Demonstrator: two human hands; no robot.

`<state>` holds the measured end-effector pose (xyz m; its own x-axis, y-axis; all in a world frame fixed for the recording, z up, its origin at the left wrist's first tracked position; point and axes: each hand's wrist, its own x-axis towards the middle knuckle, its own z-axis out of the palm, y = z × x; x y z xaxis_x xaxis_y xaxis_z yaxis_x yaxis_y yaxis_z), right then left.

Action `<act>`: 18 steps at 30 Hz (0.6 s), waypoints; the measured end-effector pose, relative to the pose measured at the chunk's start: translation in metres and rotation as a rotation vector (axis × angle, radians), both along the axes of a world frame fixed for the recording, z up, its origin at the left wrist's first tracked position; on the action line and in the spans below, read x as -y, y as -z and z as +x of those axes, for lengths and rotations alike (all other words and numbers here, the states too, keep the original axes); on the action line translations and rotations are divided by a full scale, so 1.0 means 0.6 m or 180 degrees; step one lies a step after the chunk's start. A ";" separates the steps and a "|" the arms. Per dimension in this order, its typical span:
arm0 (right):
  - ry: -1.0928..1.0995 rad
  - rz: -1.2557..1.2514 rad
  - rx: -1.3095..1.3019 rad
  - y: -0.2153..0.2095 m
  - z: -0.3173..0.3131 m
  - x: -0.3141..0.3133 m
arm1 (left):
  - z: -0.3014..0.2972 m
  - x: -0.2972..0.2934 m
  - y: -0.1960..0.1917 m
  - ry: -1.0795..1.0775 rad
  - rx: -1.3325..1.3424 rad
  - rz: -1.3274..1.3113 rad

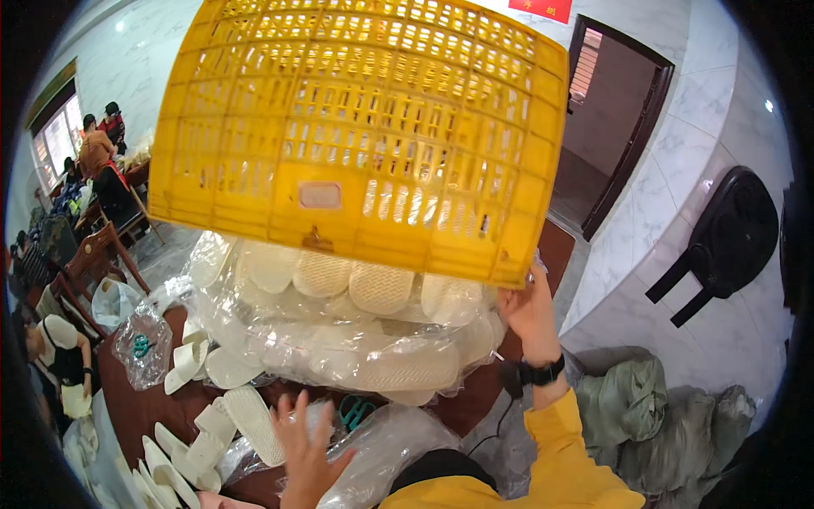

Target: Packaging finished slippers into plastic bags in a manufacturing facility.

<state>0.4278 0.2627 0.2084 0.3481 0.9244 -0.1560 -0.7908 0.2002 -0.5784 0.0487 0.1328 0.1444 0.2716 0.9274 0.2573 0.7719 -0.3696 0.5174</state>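
A large yellow plastic crate [339,153] with slotted walls is tilted up in front of me. At its lower right corner my right hand [527,310] grips the rim, with a dark watch on the wrist. Below the crate lie several cream slippers [381,288] in a clear plastic bag [339,343]; the crate hides their far side. My left hand [307,454] is empty, fingers spread, over the near part of the table. Close by it are loose white slippers [254,420], teal-handled scissors [356,411] and clear plastic film [386,450].
More white slippers [165,475] line the near left of the red-brown table [127,407]. A second pair of teal scissors [142,345] lies at left. One person [64,348] sits at left; others work farther back. Grey-green sacks [632,394] stand at right, below a hanging black bag [733,233].
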 end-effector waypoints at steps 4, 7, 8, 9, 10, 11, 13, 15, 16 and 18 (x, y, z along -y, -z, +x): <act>-0.0716 0.0068 -0.0431 0.007 0.077 -0.086 | 0.107 -0.133 0.063 0.0408 -0.0652 0.0502; -0.0479 -0.0057 -0.0583 0.010 0.091 -0.125 | 0.137 -0.163 0.082 0.0456 -0.0686 0.0473; -0.0510 -0.0149 -0.0629 0.011 0.096 -0.137 | 0.139 -0.166 0.087 0.0447 -0.0765 0.0269; -0.0514 -0.0144 -0.0635 0.011 0.102 -0.149 | 0.136 -0.164 0.101 0.0409 -0.0718 0.0349; -0.0462 -0.0199 -0.0642 0.013 0.108 -0.154 | 0.135 -0.163 0.103 0.0416 -0.0723 0.0322; -0.0410 -0.0252 -0.0650 0.014 0.114 -0.160 | 0.134 -0.163 0.103 0.0385 -0.0762 0.0339; -0.0605 -0.0149 -0.0671 0.027 0.145 -0.186 | 0.133 -0.160 0.102 0.0362 -0.0810 0.0348; -0.0527 -0.0129 -0.0796 0.022 0.148 -0.215 | 0.129 -0.161 0.102 0.0302 -0.0888 0.0268; -0.0518 -0.0121 -0.0800 0.024 0.150 -0.227 | 0.127 -0.161 0.105 0.0312 -0.0893 0.0276; -0.0212 -0.0235 -0.1053 0.032 0.150 -0.255 | 0.120 -0.160 0.109 0.0318 -0.1019 0.0361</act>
